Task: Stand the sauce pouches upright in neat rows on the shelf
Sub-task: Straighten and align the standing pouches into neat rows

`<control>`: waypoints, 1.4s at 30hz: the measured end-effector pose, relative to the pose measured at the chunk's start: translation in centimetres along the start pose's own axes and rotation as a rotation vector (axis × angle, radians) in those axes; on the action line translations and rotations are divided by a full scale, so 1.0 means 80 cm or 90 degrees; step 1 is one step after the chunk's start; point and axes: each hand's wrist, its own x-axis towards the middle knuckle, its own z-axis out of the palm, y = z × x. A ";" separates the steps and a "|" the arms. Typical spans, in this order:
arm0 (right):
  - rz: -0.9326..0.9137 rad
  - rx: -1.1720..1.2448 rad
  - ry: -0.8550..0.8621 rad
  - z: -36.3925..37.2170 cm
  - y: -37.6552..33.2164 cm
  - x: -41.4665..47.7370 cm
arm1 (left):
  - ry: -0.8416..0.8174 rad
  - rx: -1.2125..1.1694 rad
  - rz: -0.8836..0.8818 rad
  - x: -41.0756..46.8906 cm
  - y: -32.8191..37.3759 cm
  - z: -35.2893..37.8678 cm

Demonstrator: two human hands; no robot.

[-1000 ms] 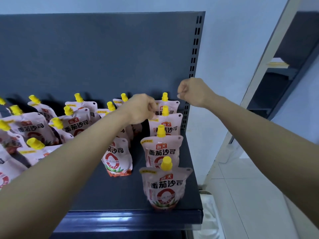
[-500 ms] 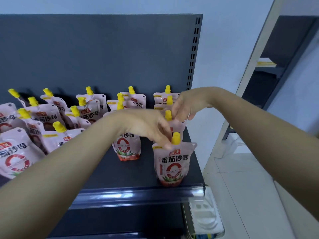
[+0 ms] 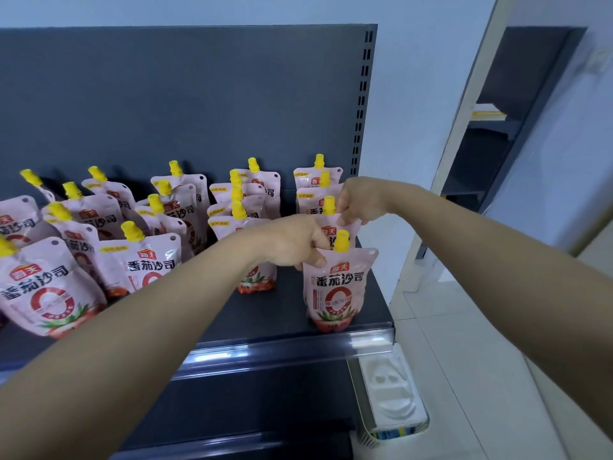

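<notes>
Several pink sauce pouches with yellow caps stand on a dark shelf (image 3: 282, 323). The right-hand row runs front to back; its front pouch (image 3: 336, 290) stands upright at the shelf's front edge. My left hand (image 3: 295, 242) pinches the top left corner of that front pouch. My right hand (image 3: 360, 204) grips the top right corner of the second pouch (image 3: 331, 224) just behind it. A middle row (image 3: 247, 197) stands upright, partly hidden by my left arm. On the left, pouches (image 3: 49, 290) lean at mixed angles.
The dark perforated back panel (image 3: 199, 94) rises behind the pouches. A clear price rail (image 3: 292, 350) edges the shelf front. A white plastic piece (image 3: 393, 390) lies on the floor at the right. Another shelf unit (image 3: 491, 127) stands beyond a white post.
Both hands came down from fists near the back panel onto the right-hand row. The view has moved closer to the shelf, and more leaning pouches show on the left.
</notes>
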 end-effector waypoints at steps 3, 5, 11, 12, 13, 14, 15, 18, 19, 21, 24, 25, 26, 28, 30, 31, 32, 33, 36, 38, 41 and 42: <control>0.004 0.047 0.009 0.004 -0.002 -0.003 | 0.023 -0.008 0.015 -0.004 0.001 0.001; -0.003 0.037 -0.001 0.004 -0.003 -0.001 | 0.034 -0.009 0.026 -0.009 0.002 0.002; 0.043 0.042 0.025 -0.036 -0.012 -0.002 | 0.149 -0.079 0.033 -0.056 -0.013 -0.042; 0.030 0.046 0.045 -0.044 -0.017 -0.001 | 0.207 -0.104 0.026 -0.067 -0.021 -0.055; 0.018 0.051 0.065 -0.051 -0.025 -0.001 | 0.277 -0.108 0.015 -0.078 -0.030 -0.067; -0.006 0.055 0.088 -0.055 -0.034 0.002 | 0.346 -0.099 -0.005 -0.086 -0.041 -0.078; -0.035 0.054 0.106 -0.057 -0.047 0.006 | 0.405 -0.081 -0.033 -0.091 -0.053 -0.086; -0.101 0.051 0.102 -0.053 -0.084 0.021 | 0.431 -0.030 -0.122 -0.097 -0.084 -0.087; -0.106 0.048 0.096 -0.051 -0.092 0.028 | 0.397 -0.033 -0.140 -0.095 -0.093 -0.082; -0.113 0.027 0.083 -0.044 -0.106 0.042 | 0.329 -0.060 -0.153 -0.091 -0.105 -0.069; -0.123 0.003 0.061 -0.036 -0.120 0.062 | 0.287 -0.032 -0.145 -0.076 -0.119 -0.057; -0.127 -0.002 0.060 -0.035 -0.123 0.068 | 0.295 -0.031 -0.137 -0.072 -0.121 -0.055; -0.127 0.000 0.058 -0.034 -0.126 0.073 | 0.308 -0.034 -0.129 -0.068 -0.123 -0.053; -0.128 0.015 0.056 -0.033 -0.130 0.083 | 0.322 -0.049 -0.117 -0.067 -0.124 -0.052; -0.127 0.022 0.060 -0.033 -0.133 0.091 | 0.301 -0.053 -0.106 -0.073 -0.126 -0.053; -0.126 0.024 0.062 -0.032 -0.135 0.096 | 0.287 -0.052 -0.102 -0.078 -0.127 -0.054; -0.127 0.036 0.062 -0.030 -0.137 0.102 | 0.276 -0.055 -0.099 -0.084 -0.129 -0.054; -0.130 0.049 0.058 -0.028 -0.139 0.107 | 0.265 -0.064 -0.097 -0.091 -0.130 -0.054; -0.133 0.045 0.062 -0.016 -0.147 0.118 | 0.236 -0.080 -0.091 -0.107 -0.126 -0.051; -0.130 0.038 0.069 -0.009 -0.155 0.122 | 0.217 -0.070 -0.088 -0.112 -0.122 -0.049; -0.141 0.037 0.071 -0.005 -0.160 0.127 | 0.215 -0.057 -0.087 -0.116 -0.116 -0.046; -0.144 0.042 0.063 -0.005 -0.160 0.129 | 0.213 -0.060 -0.084 -0.117 -0.116 -0.044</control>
